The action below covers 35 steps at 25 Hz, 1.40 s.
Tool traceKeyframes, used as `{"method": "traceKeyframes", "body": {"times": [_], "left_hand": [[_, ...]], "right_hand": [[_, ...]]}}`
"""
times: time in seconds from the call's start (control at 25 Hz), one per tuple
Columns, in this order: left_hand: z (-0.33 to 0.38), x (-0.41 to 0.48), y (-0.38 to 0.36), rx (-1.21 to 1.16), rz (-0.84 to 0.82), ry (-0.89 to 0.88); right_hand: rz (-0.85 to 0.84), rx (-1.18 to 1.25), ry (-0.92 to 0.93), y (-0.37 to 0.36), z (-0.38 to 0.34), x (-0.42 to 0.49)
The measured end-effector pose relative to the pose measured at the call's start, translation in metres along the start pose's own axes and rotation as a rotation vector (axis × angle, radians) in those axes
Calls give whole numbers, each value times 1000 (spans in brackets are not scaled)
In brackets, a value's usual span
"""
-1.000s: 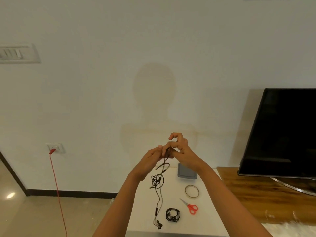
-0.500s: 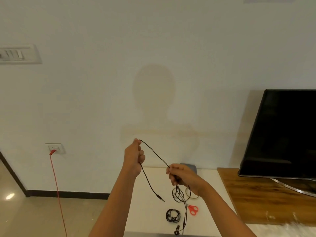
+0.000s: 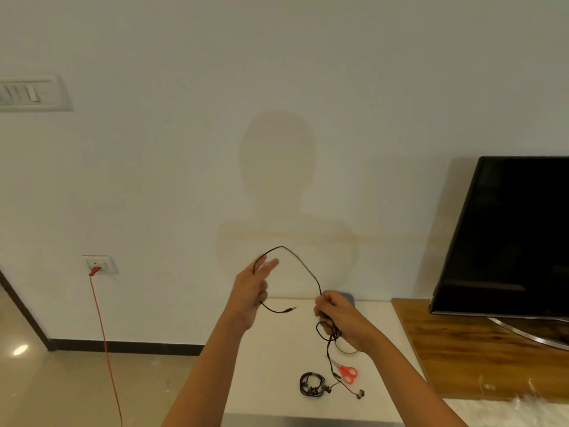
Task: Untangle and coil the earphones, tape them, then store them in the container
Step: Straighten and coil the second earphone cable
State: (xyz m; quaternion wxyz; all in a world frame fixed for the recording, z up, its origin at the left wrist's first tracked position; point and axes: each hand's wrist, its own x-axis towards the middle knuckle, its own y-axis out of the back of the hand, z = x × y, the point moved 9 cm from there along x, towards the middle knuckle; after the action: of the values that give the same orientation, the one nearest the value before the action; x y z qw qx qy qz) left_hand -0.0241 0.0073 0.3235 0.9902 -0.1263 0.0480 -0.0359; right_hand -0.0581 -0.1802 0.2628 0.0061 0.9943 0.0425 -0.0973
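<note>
A black earphone cable [image 3: 303, 266] arches between my two hands above the white table [image 3: 277, 349]. My left hand [image 3: 251, 288] holds it near the plug end, two fingers stretched upward and the lower ones curled; the plug [image 3: 291, 309] juts out to the right. My right hand [image 3: 338, 318] grips the tangled bunch, loops hang below it and the earbuds [image 3: 358, 394] trail down to the table. A second, coiled pair of earphones [image 3: 311, 385] lies on the table. The grey container [image 3: 348, 295] stands behind my right hand, mostly hidden. A tape roll [image 3: 349, 351] peeks out under that hand.
Red-handled scissors [image 3: 348, 373] lie right of the coiled pair. A wooden cabinet [image 3: 477, 343] with a black TV [image 3: 508, 235] adjoins the table on the right. A red cord [image 3: 103, 334] hangs from a wall socket at the left.
My hands pulled apart with the cable, the right one dropping low. My left hand has stretched its upper fingers, the cable now arches higher and the plug end hangs shorter.
</note>
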Motion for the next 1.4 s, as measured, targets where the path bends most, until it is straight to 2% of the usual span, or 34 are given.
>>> {"method": "traceKeyframes", "body": {"times": [0.08,0.16,0.2,0.28,0.36,0.4,0.44,0.52,0.6,0.72,0.8,0.88,0.96,1.12,1.28,1.4], "left_hand": [[-15,-5,-26,105,-93,26],[-30,-7,-34,168,-105,91],[-35,-9,-36,138,-120,134],[-42,-15,-46,-75,-227,241],[-33,-20,-55,-300,-308,234],[-27,-17,-53,-286,-317,168],[-24,-13,-49,-169,-309,83],[-23,-11,-43,234,-320,-68],[-33,-14,-44,557,-369,-66],[-43,-19,-45,693,-390,-47],[-34,-23,-43,659,-323,-94],[-21,-26,-36,505,-195,-94],[-11,-28,-28,374,-73,-101],[-6,-28,2,236,148,-86],[-19,-19,47,158,377,-47],[-27,-17,70,90,520,-48]], "right_hand": [[7,-104,29,-9,-14,0],[88,-196,68,-7,-28,1],[148,-229,83,-1,-32,2],[230,-268,109,9,-34,2],[204,-352,122,11,-29,3],[135,-398,116,4,-24,2],[54,-412,103,-5,-19,1],[-43,-339,109,-18,-19,-4],[-27,-217,139,-17,-29,-6],[2,-144,169,-6,-43,-4],[-24,-130,179,-3,-46,-4],[-15,-87,179,1,-44,-5],[71,6,171,11,-41,-8],[321,290,201,49,-28,-13],[453,745,132,76,-2,-10],[531,969,55,84,18,-6]]}}
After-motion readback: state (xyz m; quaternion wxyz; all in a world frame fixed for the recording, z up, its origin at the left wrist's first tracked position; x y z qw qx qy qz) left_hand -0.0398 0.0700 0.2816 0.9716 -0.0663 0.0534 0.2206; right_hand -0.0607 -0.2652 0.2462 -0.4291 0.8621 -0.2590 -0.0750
